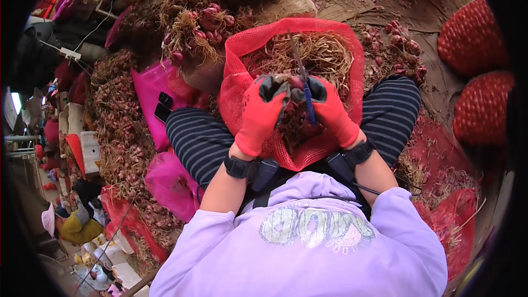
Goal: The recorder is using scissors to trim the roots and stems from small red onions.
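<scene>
My left hand (263, 111), in a red glove with dark fingertips, is closed on a small reddish shallot (296, 82) with dry stem bits. Close beside it, my right hand (330, 109), gloved alike, is closed round a blue-handled knife (310, 105). Its long, thin blade points away from me, past the fingertips. Both hands are above an open red mesh bag (355, 58) between my legs. Dry roots and stalks (324, 49) fill the bag's far part, and darker scraps lie nearer me. The fingers partly hide the shallot.
Bunches of shallots (206, 22) are heaped beyond the bag, and more (124, 132) cover the ground at left. Pink plastic bags (173, 184) and a phone (163, 106) lie by my left leg. Full red mesh sacks (473, 38) stand at right. A person (80, 225) sits far left.
</scene>
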The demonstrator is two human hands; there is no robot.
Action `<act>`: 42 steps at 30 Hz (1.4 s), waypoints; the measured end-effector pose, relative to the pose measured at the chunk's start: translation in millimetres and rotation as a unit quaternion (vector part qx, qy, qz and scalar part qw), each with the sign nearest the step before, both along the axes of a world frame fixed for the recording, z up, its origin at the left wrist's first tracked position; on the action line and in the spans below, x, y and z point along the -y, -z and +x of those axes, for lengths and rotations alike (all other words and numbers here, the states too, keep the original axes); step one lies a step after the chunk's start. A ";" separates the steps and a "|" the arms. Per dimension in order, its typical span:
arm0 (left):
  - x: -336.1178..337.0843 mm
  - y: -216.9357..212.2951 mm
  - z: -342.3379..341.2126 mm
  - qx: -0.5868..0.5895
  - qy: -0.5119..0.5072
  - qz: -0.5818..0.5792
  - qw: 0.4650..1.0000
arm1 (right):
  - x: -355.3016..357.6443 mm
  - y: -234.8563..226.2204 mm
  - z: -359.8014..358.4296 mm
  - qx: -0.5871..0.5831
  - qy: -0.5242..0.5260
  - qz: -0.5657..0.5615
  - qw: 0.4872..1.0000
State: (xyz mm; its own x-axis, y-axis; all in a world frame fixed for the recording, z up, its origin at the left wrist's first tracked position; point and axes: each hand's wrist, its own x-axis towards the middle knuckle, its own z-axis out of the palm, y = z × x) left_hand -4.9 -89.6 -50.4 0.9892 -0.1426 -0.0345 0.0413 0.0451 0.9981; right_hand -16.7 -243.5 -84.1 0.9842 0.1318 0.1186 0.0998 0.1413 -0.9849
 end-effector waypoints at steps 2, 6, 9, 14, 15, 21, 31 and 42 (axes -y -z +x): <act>-6.1 6.9 5.5 0.034 0.005 0.009 0.999 | -0.8 2.1 -0.1 -0.032 0.006 0.015 0.999; 4.4 -3.3 2.6 -0.038 0.030 -0.172 0.984 | 2.4 26.7 6.5 -0.175 -0.012 0.208 0.962; 1.5 -2.3 -1.0 -0.114 0.056 -0.369 0.921 | 4.4 35.0 3.3 0.071 0.052 0.080 0.993; -10.2 0.6 5.9 -0.112 0.076 -0.335 0.932 | 4.5 9.3 -8.6 -0.075 0.024 0.129 0.988; -12.9 1.3 7.1 -0.139 0.086 -0.364 0.917 | 5.3 7.8 -8.5 -0.103 0.031 0.186 0.977; -2.0 -8.6 -1.0 -0.076 0.063 -0.192 0.976 | 12.9 31.8 -1.0 -0.145 -0.052 0.167 0.974; -37.0 -3.4 16.0 0.007 0.172 0.062 0.983 | 19.2 31.6 -4.3 0.279 -0.071 -0.186 0.940; -30.3 17.0 3.3 -0.058 0.124 0.001 0.991 | 0.7 21.4 -1.3 -0.012 -0.099 0.113 0.989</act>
State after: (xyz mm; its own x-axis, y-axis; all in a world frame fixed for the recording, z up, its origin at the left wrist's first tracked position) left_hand -1.6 -59.3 -67.4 0.9129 -0.3813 -0.1456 0.1644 0.0171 0.9862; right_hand -18.0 -244.3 -105.5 0.9444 0.2960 0.1435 0.0245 0.3716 -0.9281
